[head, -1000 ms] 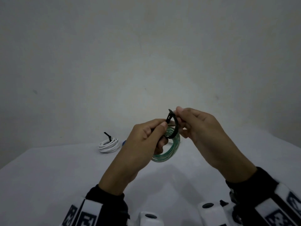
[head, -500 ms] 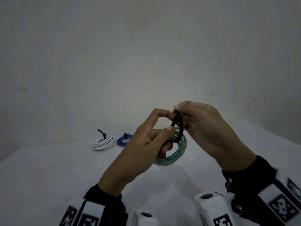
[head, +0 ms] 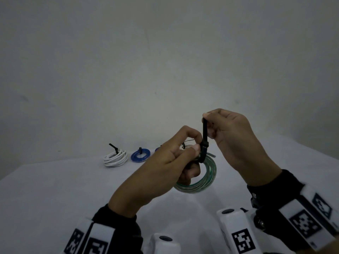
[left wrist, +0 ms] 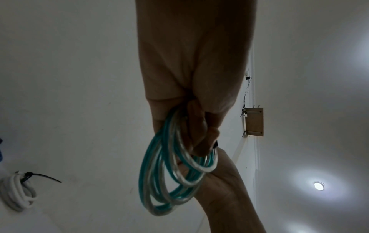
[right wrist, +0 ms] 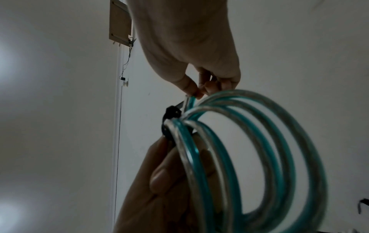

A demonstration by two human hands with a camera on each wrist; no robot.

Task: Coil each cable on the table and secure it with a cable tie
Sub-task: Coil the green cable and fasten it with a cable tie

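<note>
A coil of green-and-clear cable (head: 206, 177) hangs above the white table (head: 55, 198). My left hand (head: 197, 146) grips its top, fingers curled through the loops (left wrist: 169, 173). Thumb and forefinger pinch by the head of a black cable tie (head: 204, 143) wrapped round the coil. My right hand (head: 208, 123) is just above and pinches the tie's tail, which stands straight up. In the right wrist view the tie's head (right wrist: 171, 114) sits tight against the coil (right wrist: 259, 157), below the right fingertips (right wrist: 196, 93).
At the table's far side lie a white coil (head: 115, 157) and a blue coil (head: 140, 155), each with a black tie. Another blue coil (head: 157, 149) shows partly behind my left hand. A plain wall stands behind. A wooden box (left wrist: 254, 122) hangs on it.
The right hand has risen with the tie's tail, and the tie's wide loop has drawn down small against the coil. Both hands have shifted a little to the right.
</note>
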